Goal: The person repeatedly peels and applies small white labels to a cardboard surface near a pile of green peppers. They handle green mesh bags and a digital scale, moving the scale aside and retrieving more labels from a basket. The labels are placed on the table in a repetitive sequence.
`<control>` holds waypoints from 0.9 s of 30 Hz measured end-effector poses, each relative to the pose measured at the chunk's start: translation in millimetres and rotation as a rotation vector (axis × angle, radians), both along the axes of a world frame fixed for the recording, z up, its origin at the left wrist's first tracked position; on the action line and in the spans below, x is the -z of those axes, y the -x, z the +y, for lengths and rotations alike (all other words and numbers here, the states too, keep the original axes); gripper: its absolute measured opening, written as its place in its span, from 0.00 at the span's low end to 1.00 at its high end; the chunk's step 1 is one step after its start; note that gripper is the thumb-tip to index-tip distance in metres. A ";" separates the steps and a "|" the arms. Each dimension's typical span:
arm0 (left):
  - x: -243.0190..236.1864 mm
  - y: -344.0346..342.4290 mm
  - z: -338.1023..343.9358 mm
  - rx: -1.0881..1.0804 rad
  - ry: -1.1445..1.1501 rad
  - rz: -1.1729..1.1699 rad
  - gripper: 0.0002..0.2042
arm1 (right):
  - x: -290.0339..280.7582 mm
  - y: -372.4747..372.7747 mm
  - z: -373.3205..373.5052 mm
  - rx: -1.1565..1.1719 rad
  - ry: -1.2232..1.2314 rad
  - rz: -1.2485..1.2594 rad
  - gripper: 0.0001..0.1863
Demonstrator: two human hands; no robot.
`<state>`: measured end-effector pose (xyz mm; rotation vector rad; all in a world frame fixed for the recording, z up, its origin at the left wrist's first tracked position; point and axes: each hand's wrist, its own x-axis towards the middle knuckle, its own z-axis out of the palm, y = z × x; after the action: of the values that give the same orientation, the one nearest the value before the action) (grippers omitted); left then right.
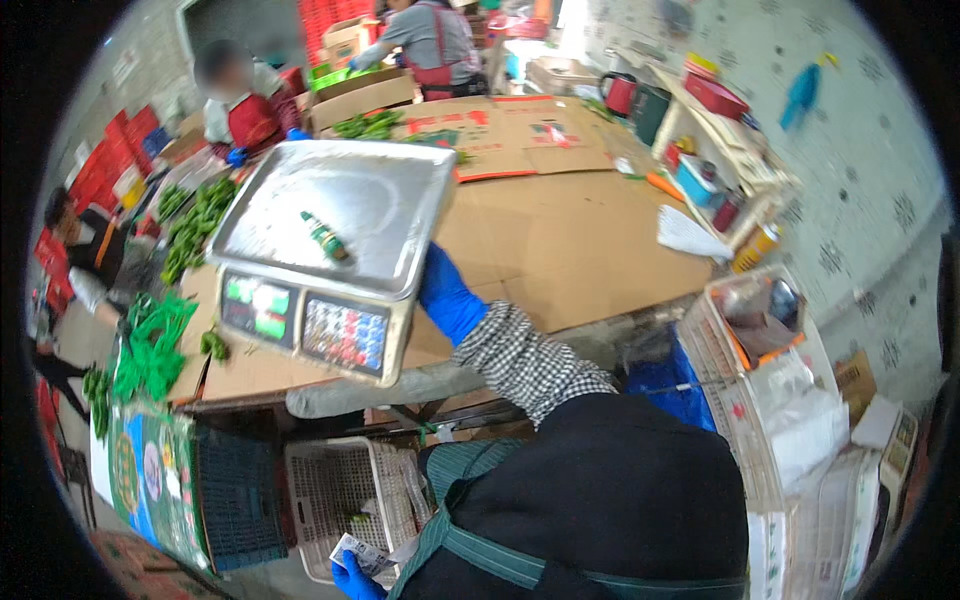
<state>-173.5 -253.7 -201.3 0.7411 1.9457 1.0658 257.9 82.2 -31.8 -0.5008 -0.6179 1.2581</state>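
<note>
- The left hand [353,580], in a blue glove, is low and near, its fingers closed on a printed paper slip [363,554].
- The right hand [449,300], also gloved, meets the right edge of the weighing scale [298,318]; its fingers are hidden, so I cannot tell whether it grips.
- The small green item [323,236] lies on the metal pan [275,195] of the scale, and the display is lit. I judge that the placing is done; whether the reading is taken, I cannot tell.
- The slip is in the hand and not on the green item, so any joining of these two seems not done.
- Farther left, loose green vegetables [200,228] lie outside the pan, apparently not handled yet.
- Beyond the scale, the table's cardboard cover [570,240] spreads to the right.
</note>
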 end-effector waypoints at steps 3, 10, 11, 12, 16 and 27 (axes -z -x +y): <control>57.0 41.3 18.2 0.199 0.085 -0.100 0.24 | 6.7 -61.0 -8.0 0.193 -0.066 -0.011 0.20; -25.4 -18.9 49.7 0.229 -0.072 -0.083 0.18 | 21.6 -199.1 -43.7 0.531 0.035 0.144 0.24; -24.3 -15.2 53.3 0.247 -0.079 -0.136 0.18 | 29.9 -211.5 -51.7 0.565 0.049 0.154 0.25; -23.2 -15.3 57.7 0.261 -0.086 -0.191 0.17 | 39.5 -222.7 -59.5 0.597 0.063 0.163 0.25; -48.2 -41.8 88.2 0.297 -0.115 -0.230 0.14 | 97.1 -275.1 -85.5 0.753 0.123 0.183 0.27; -113.1 -133.6 181.3 0.332 -0.023 0.084 0.20 | 119.7 -356.8 -108.0 0.913 0.098 0.160 0.27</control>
<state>-40.0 -72.4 -88.2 1.0929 1.7998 0.8661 614.6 -25.8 -151.5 -0.6531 -0.1379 0.4494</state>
